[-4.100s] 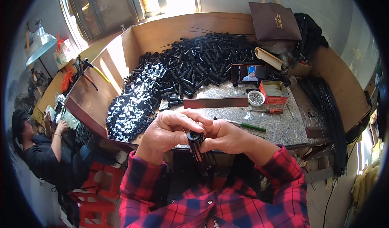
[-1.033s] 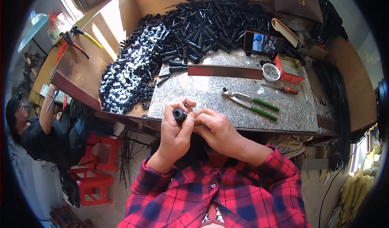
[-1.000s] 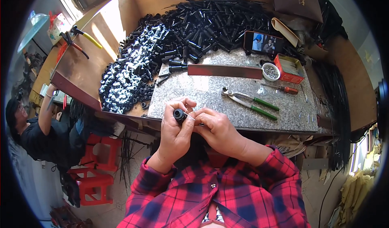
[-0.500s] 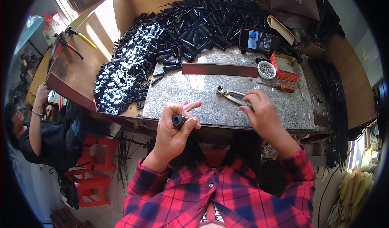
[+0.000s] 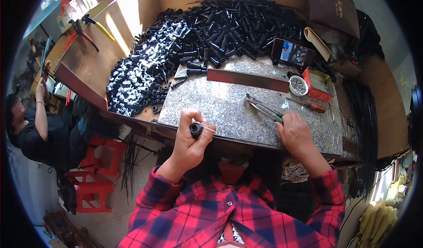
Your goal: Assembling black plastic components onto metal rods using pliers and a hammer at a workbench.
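Note:
My left hand is closed around a short black plastic tube, whose round open end faces up. A thin pale strand sticks out from beside the tube, pinched at my thumb and fingers. My right hand has its fingers curled round the handles of metal pincers with green grips. The pincers' head lies over the speckled stone slab, pointing away to the left. My fingers hide the handle ends.
A heap of black plastic tubes fills the back and left. Behind the pincers lie a dark flat bar, a screwdriver, a white bowl, a red box and a phone. Another person works at far left.
My right hand has closed further round the pincers' handles, and the tool has swung slightly. The outstretched fingers of my left hand have curled in. The whole view has shifted a little.

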Demonstrator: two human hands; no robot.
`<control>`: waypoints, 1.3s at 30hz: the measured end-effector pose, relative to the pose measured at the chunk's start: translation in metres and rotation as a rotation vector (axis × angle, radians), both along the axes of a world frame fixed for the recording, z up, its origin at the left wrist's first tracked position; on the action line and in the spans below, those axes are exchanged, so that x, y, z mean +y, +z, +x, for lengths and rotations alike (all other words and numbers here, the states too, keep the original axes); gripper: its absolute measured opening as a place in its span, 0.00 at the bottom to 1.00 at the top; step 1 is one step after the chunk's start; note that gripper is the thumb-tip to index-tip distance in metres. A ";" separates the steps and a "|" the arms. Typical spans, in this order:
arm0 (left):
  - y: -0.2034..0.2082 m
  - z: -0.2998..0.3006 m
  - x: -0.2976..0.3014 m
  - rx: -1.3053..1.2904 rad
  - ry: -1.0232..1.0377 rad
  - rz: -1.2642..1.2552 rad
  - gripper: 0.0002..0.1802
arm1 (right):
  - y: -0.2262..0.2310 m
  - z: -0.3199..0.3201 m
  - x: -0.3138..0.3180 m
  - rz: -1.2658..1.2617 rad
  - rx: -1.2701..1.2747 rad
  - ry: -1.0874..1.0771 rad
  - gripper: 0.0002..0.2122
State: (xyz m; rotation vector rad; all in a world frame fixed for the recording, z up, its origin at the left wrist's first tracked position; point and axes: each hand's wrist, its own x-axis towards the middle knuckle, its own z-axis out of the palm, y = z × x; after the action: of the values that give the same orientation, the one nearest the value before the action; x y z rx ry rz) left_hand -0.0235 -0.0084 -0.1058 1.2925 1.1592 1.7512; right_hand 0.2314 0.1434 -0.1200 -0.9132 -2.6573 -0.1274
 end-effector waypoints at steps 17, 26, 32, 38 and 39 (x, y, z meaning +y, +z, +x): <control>-0.008 0.003 0.009 0.039 -0.173 -0.041 0.47 | 0.080 -0.024 -0.034 0.534 0.171 0.149 0.16; -0.009 0.015 0.008 0.105 0.038 -0.148 0.41 | 0.086 -0.027 -0.034 0.424 0.084 0.195 0.14; -0.010 0.017 0.012 0.094 0.085 -0.087 0.30 | 0.086 -0.022 -0.038 0.561 0.140 0.224 0.17; -0.019 0.003 0.004 0.083 0.060 -0.107 0.34 | 0.082 -0.013 -0.051 0.125 0.044 0.268 0.17; -0.018 0.001 0.003 0.122 0.006 -0.072 0.36 | 0.084 -0.014 -0.052 -0.005 0.062 0.287 0.16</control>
State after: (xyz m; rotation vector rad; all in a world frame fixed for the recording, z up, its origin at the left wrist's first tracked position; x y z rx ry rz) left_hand -0.0222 -0.0051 -0.1238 1.3690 1.2838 1.6389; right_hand 0.2177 0.0911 -0.0360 -0.5193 -2.6973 -0.0238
